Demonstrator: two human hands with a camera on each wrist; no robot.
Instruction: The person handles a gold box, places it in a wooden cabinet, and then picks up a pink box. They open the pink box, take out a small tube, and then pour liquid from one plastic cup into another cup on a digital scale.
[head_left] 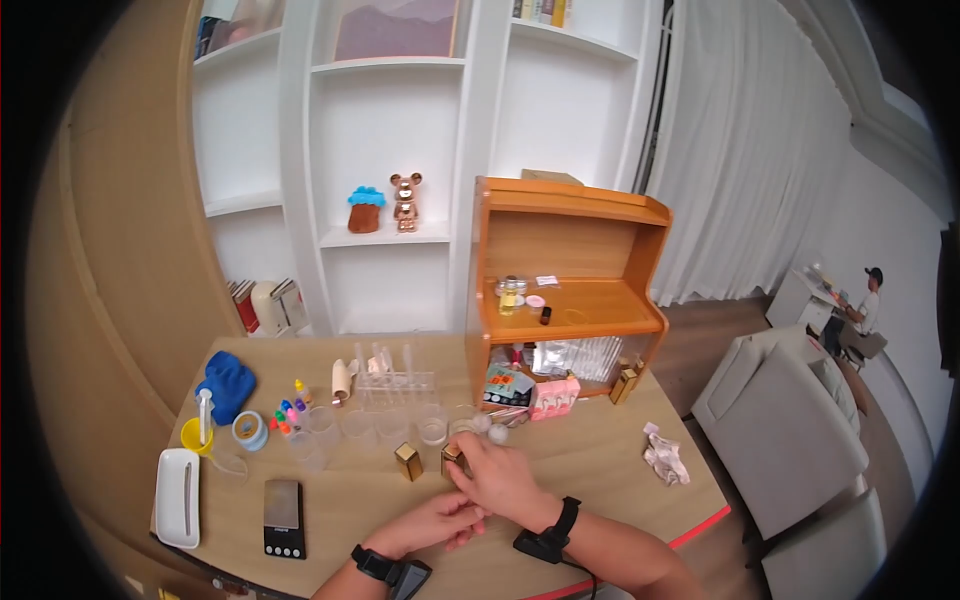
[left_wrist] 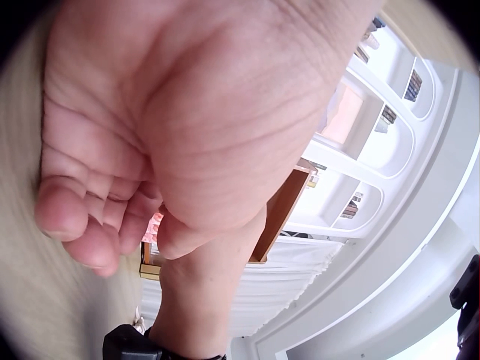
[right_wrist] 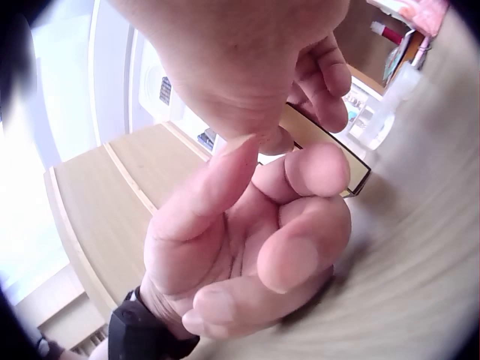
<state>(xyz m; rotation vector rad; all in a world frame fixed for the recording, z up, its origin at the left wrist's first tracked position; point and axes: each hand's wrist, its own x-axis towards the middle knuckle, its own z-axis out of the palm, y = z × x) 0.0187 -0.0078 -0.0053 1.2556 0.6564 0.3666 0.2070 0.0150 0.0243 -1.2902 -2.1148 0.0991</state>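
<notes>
My right hand [head_left: 498, 478] reaches down over a small gold box with dark edges [head_left: 451, 461], its fingers gripping the top. In the right wrist view, part of the gold box [right_wrist: 322, 142] shows behind the fingers of the right hand [right_wrist: 247, 67]. My left hand [head_left: 432, 524] lies just below the right one, near its wrist, holding nothing. Its fingers [right_wrist: 304, 259] are loosely curled, palm turned up, in the right wrist view. A second gold box [head_left: 408, 461] stands upright on the table, a little left of the gripped one.
Clear plastic cups [head_left: 360, 428] stand in a row behind the boxes, before a test tube rack [head_left: 398, 388]. To the left are a black scale [head_left: 284, 520] and a white tray [head_left: 178, 500]. A wooden shelf unit [head_left: 570, 210] rises at the back right; crumpled foil [head_left: 666, 460] lies right.
</notes>
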